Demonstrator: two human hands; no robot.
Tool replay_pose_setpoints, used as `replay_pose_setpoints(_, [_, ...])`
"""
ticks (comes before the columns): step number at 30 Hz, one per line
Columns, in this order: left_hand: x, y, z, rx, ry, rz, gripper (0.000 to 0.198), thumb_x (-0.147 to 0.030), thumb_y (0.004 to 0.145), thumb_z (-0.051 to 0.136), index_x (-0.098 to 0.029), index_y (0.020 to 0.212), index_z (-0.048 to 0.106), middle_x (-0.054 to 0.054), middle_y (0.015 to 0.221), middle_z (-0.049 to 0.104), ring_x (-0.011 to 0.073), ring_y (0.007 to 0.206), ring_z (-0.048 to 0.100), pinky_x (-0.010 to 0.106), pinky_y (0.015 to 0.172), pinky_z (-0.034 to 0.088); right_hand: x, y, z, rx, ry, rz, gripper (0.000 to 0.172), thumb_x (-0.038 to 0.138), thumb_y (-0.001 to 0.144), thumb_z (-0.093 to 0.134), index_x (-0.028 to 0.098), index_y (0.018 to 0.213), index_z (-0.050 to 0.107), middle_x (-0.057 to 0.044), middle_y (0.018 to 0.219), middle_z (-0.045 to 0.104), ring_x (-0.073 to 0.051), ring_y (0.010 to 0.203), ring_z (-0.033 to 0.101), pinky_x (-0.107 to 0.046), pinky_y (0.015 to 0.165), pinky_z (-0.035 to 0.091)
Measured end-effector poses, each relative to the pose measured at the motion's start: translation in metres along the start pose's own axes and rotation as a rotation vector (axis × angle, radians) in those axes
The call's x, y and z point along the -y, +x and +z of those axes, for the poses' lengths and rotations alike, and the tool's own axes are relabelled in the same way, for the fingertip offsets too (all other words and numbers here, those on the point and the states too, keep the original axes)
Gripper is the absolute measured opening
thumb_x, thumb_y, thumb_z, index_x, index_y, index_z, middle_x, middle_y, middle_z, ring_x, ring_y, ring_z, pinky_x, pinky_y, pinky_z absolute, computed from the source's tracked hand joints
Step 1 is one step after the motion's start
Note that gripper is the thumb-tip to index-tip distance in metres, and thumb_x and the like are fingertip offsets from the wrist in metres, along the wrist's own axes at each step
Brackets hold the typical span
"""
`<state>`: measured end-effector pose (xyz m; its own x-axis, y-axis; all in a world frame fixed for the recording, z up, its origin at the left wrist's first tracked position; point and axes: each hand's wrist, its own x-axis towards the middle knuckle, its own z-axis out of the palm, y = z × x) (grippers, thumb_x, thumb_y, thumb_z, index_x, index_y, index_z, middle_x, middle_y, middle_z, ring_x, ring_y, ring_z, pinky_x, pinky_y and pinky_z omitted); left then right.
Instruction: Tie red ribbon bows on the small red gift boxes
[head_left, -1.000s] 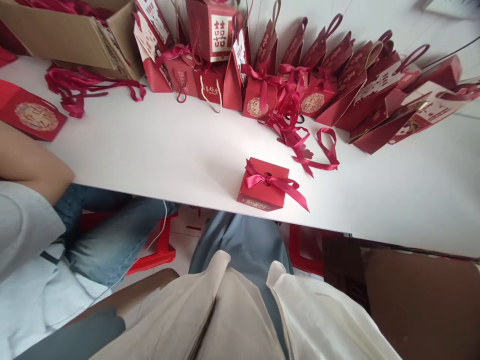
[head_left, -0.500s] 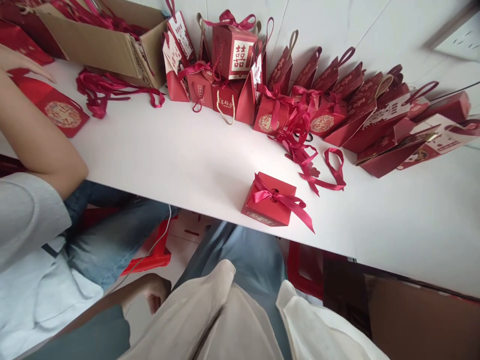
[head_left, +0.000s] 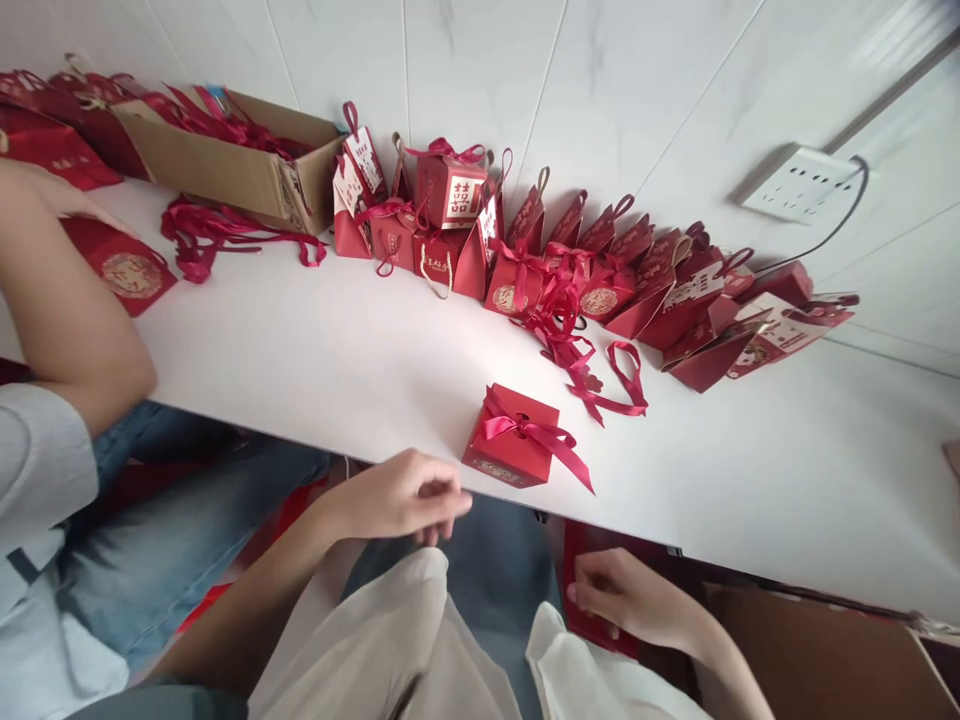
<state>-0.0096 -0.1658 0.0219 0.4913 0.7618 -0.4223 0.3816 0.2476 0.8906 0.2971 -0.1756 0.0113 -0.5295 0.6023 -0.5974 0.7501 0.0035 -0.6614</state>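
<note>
Red gift box (head_left: pixel 517 453), one, upright on the white tabletop (head_left: pixel 337 350), close to its front edge; top dressed with a tied crimson ribbon bow (head_left: pixel 523 426), one tail hanging past the box's right side. Left hand (head_left: pixel 416 495), fingers loosely curled, a narrow gap between thumb and fingers; positioned at the front edge, near the box's left front corner and apart from it. Right hand (head_left: pixel 622 600), half-curled, thumb close to the index finger, before the front edge and to the right of the box; whether it is closed cannot be told. Loose ribbons (head_left: pixel 566 345), tangled, behind and to the right of the box, with a ribbon loop (head_left: pixel 636 385) at their right end. Row of red gift packages (head_left: pixel 514 285), various shapes, along the back edge; a box with a white label (head_left: pixel 459 200) stacked on top. Open cardboard carton (head_left: pixel 210 170), ribbons inside, toward the back left corner; ribbon bundle (head_left: pixel 199 235) in front of it. Medallion box (head_left: pixel 131 275), red, by the left end, a co-worker's hand (head_left: pixel 71 197) at it. Socket panel (head_left: pixel 802 185), white, on the wall behind the back edge.
</note>
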Motion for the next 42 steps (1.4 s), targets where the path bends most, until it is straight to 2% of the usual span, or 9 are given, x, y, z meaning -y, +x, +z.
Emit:
replay_pose_setpoints(3, [-0.018,0.018,0.003,-0.486,0.014,0.172,0.033,-0.045,0.088,0.046,-0.019,0.068,0.048,-0.003,0.06,0.056,0.0111,0.056,0.056,0.023,0.059,0.046,0.027,-0.001,-0.03,0.032,0.065,-0.289,0.037,0.043,0.09,0.051,0.018,0.064,0.053,0.0,0.058,0.057,-0.011,0.052,0.051,-0.023,0.051,0.04])
replay_pose_setpoints(5, [-0.017,0.037,0.009,-0.735,0.168,0.306,0.025,-0.041,0.086,0.052,-0.019,0.074,0.05,-0.001,0.07,0.057,0.0134,0.068,0.057,0.026,0.067,0.047,0.051,0.013,-0.051,-0.206,0.069,-0.502,0.036,0.044,0.091,0.049,0.019,0.066,0.053,-0.002,0.063,0.057,-0.013,0.057,0.051,-0.025,0.056,0.042])
replay_pose_setpoints(8, [-0.01,0.062,0.018,-0.879,0.4,0.458,0.013,-0.029,0.082,0.058,-0.02,0.078,0.051,0.001,0.079,0.057,0.0164,0.08,0.056,0.029,0.074,0.047,0.081,0.055,-0.072,-0.618,-0.023,-0.596,0.027,0.036,0.092,0.049,0.02,0.071,0.056,-0.003,0.073,0.059,-0.015,0.068,0.055,-0.028,0.066,0.045])
replay_pose_setpoints(11, [-0.005,0.072,0.027,-0.932,0.518,0.491,0.013,-0.02,0.084,0.055,-0.02,0.073,0.048,0.001,0.074,0.054,0.016,0.075,0.052,0.028,0.069,0.047,0.096,0.103,-0.08,-0.562,-0.204,-0.617,0.014,0.029,0.089,0.054,0.02,0.087,0.065,-0.006,0.095,0.063,-0.019,0.088,0.06,-0.032,0.081,0.047])
replay_pose_setpoints(14, [-0.001,0.072,0.035,-0.981,0.561,0.498,0.013,-0.016,0.084,0.055,-0.02,0.074,0.048,0.001,0.074,0.054,0.0164,0.075,0.05,0.028,0.068,0.046,0.101,0.127,-0.08,-0.441,-0.351,-0.555,0.012,0.023,0.085,0.059,0.019,0.092,0.068,-0.007,0.099,0.063,-0.02,0.09,0.061,-0.033,0.083,0.047])
replay_pose_setpoints(26, [0.003,0.073,0.039,-0.977,0.516,0.523,0.009,-0.017,0.086,0.052,-0.021,0.081,0.059,0.003,0.08,0.057,0.0179,0.082,0.052,0.032,0.075,0.049,0.099,0.128,-0.074,-0.347,-0.263,-0.658,0.012,0.013,0.084,0.054,0.018,0.082,0.065,-0.003,0.092,0.063,-0.014,0.079,0.06,-0.027,0.076,0.046])
replay_pose_setpoints(32, [0.001,0.072,0.035,-0.91,0.598,0.528,0.014,-0.015,0.086,0.051,-0.022,0.09,0.062,0.002,0.084,0.06,0.0182,0.081,0.052,0.035,0.08,0.045,0.095,0.14,-0.067,-0.444,0.009,-0.577,0.009,0.019,0.085,0.048,0.019,0.081,0.057,0.0,0.079,0.063,-0.012,0.071,0.059,-0.025,0.07,0.048])
replay_pose_setpoints(37, [0.002,0.073,0.032,-0.861,0.649,0.537,0.021,-0.013,0.086,0.049,-0.024,0.089,0.066,0.002,0.085,0.062,0.0175,0.082,0.053,0.035,0.081,0.041,0.095,0.149,-0.071,-0.57,0.042,-0.488,0.009,0.023,0.085,0.048,0.02,0.077,0.053,0.001,0.075,0.064,-0.013,0.066,0.059,-0.025,0.066,0.047])
replay_pose_setpoints(42, [-0.003,0.07,0.031,-0.848,0.595,0.511,0.02,-0.014,0.086,0.049,-0.024,0.09,0.066,0.001,0.085,0.063,0.017,0.083,0.054,0.035,0.083,0.04,0.081,0.116,-0.07,-0.83,0.106,-0.375,0.022,0.041,0.087,0.051,0.02,0.092,0.053,-0.004,0.087,0.066,-0.017,0.08,0.063,-0.027,0.069,0.047])
